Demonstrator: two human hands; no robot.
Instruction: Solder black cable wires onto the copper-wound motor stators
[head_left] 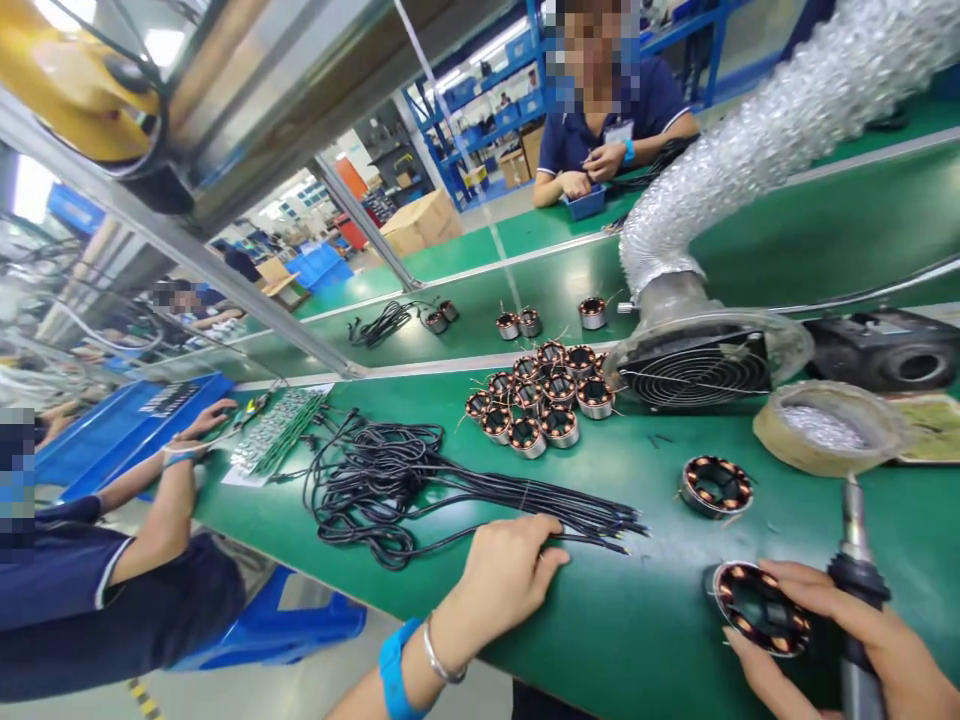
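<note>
My left hand (506, 572) lies at the stripped ends of a bundle of black cables (517, 492), its fingers curled over one cable that passes beneath them. The thumb stands slightly apart. My right hand (892, 640) carries a soldering iron (856, 570), tip pointing up and away. Between that hand's thumb and index finger sits a motor stator (761, 608) with copper windings, tilted close to the bench. Another stator (716, 486) rests just beyond it. Several more stators (526, 437) stand clustered behind the cables.
A fume fan (694, 372) with a foil duct (735, 150) stands at the back right. Beside it is a round tub (795, 445) of shiny metal shavings. Circuit boards (277, 430) lie left of the cables. One co-worker sits at left, another across the bench.
</note>
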